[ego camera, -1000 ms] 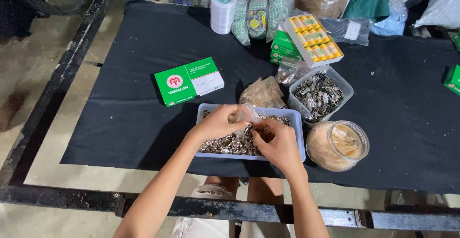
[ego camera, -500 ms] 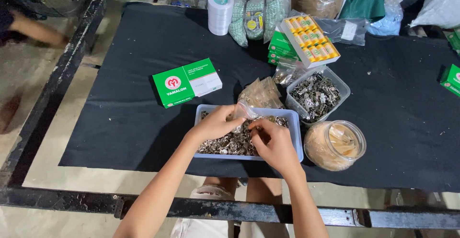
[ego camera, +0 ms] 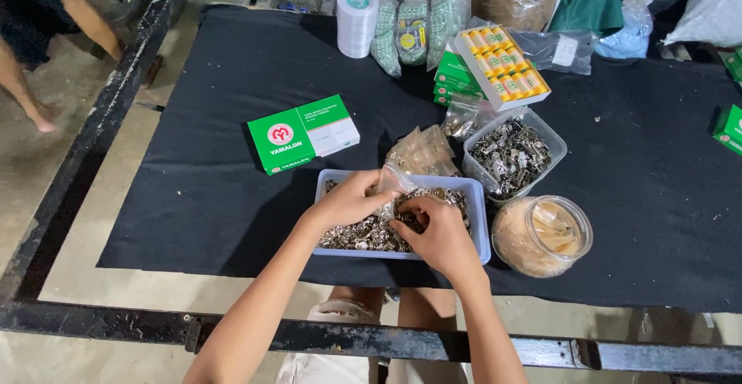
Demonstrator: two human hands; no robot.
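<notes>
Hands staying over tray (ego camera: 479, 237) of metal bits: left hand (ego camera: 352, 198) pinching small clear bag (ego camera: 392, 179), right hand (ego camera: 433, 233) cupped, scooping bits (ego camera: 363, 235).

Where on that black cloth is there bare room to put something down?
Bare black cloth lies left of the green and white box and the blue tray, and right of the round jar and clear tub. It is crowded along the far edge and around both hands.

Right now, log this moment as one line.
left hand: holds small clear bag | right hand: in metal bits | tray: on black cloth | jar: right of tray
</notes>
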